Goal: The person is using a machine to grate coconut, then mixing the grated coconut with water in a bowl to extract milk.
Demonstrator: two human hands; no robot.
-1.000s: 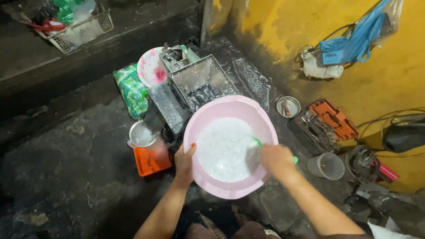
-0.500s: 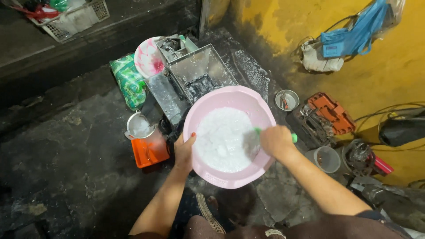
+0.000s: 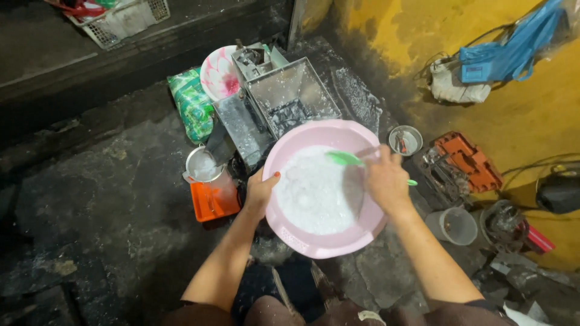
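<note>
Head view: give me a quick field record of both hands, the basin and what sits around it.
left hand: grips the basin's left rim
right hand: holds a green spoon over the basin
basin: pink, round, holds white grated stuff
metal hopper: just behind the basin
orange box: left of the basin
floor: dark, dusted white

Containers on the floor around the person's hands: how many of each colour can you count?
Pink basin: 1
Pink-and-white bowl: 1
Orange tub: 1
Silver metal pots: 2
Grey bucket: 1
White basket: 1
Total: 7
</note>
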